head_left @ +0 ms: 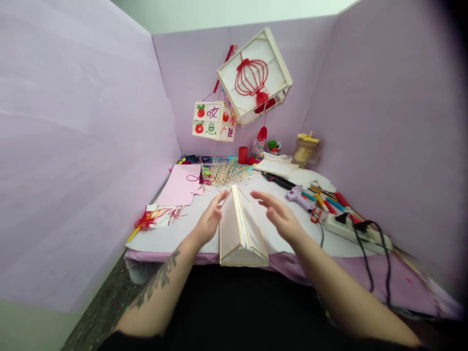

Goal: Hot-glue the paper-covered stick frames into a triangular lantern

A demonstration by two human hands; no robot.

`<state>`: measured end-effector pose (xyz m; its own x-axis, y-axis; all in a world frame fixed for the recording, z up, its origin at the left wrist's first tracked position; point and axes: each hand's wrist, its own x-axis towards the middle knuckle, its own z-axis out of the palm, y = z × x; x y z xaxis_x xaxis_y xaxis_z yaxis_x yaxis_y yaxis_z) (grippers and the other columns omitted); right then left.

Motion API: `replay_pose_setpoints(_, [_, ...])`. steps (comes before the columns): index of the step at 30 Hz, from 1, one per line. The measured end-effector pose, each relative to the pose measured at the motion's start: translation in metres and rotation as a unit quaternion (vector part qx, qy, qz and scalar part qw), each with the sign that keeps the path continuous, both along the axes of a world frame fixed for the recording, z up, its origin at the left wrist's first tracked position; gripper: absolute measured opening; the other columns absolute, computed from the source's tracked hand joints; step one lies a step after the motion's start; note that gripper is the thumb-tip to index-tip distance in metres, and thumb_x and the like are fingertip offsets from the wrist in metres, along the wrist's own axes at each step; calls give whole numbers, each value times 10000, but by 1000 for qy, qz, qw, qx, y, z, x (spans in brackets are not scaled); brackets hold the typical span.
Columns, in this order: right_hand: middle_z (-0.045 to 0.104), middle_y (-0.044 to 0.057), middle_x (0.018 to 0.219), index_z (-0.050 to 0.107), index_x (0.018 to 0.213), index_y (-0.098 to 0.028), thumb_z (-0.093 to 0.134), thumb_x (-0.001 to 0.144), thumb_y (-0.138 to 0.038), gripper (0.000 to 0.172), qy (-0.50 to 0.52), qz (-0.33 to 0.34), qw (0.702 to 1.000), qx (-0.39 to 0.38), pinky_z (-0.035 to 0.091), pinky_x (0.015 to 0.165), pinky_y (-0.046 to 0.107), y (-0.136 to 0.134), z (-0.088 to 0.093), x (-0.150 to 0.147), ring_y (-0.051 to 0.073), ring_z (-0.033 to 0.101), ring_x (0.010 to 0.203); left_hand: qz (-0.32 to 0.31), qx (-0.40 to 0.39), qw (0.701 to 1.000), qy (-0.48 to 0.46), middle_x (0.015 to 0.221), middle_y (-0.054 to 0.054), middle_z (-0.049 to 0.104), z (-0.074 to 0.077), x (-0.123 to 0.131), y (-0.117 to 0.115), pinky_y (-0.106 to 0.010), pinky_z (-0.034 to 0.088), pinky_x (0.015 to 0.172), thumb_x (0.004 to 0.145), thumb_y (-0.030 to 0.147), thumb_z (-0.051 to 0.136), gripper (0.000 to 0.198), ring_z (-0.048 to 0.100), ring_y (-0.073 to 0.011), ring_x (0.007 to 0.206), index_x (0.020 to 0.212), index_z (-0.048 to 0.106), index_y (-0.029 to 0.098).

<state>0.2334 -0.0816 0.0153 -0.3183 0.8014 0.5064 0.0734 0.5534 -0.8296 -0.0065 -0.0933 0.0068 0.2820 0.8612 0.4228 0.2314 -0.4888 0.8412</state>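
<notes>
A tent-shaped frame (230, 231) of pale wooden strips and whitish panels stands at the table's front edge, its ridge pointing away from me. Beside its left slope is my left hand (209, 223), fingers stretched out and the tips very close to the panel; whether they touch it I cannot tell. On the other side my right hand (280, 214) hovers with fingers extended, a gap between it and the right slope. Neither hand grips anything. Just past the frame lies a spread of thin wooden sticks (225, 171).
A lilac glue gun (298, 195), markers (321, 202) and a power strip (360, 234) with black cables lie right. Pink paper (180, 185) and red threads (148, 218) lie left. A box lantern (256, 78) and a smaller lantern (207, 121) hang ahead. Lilac walls enclose the table.
</notes>
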Motion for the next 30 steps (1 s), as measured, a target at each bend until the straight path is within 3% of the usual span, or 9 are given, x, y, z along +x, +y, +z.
replay_pose_setpoints(4, [351,123,1525,251,1506,-240,565,875,-487,747,-148,-9,979,144,342,1119,501,-70,-17,-2,307,347,1389,-21,80,988,128,1580,-127,206,1,8,-72,-515,230,1174,878,550,509,804,218,-325,1442,1522,142,240])
replay_pose_setpoints(7, [324,131,1537,176,1526,-218,541,892,-257,733,-173,-57,967,177,382,1108,478,-87,-36,-17,278,339,1399,45,134,976,167,1581,-122,201,-10,19,-94,-512,281,1163,890,342,565,823,219,-306,1444,1529,54,249])
replay_pose_setpoints(10, [348,111,1529,178,1527,-237,486,893,-138,712,-158,-90,963,197,407,1100,452,-86,-47,-27,251,378,1380,68,174,965,185,1572,-132,224,-22,27,-94,-493,329,1148,888,221,543,810,255,-293,1433,1529,48,231])
replay_pose_setpoints(16, [346,77,1532,176,1527,-255,438,896,-71,708,-137,-95,965,204,417,1101,447,-82,-52,-28,244,401,1365,81,200,959,186,1567,-119,244,-33,34,-88,-490,349,1143,897,112,457,752,272,-275,1427,1528,65,232])
replay_pose_setpoints(30, [355,54,1522,166,1527,-268,420,894,-37,721,-117,-106,965,210,445,1084,419,-82,-52,-36,234,445,1333,84,215,962,148,1584,-81,190,-50,40,-81,-412,343,1158,922,49,346,706,261,-225,1429,1526,37,243])
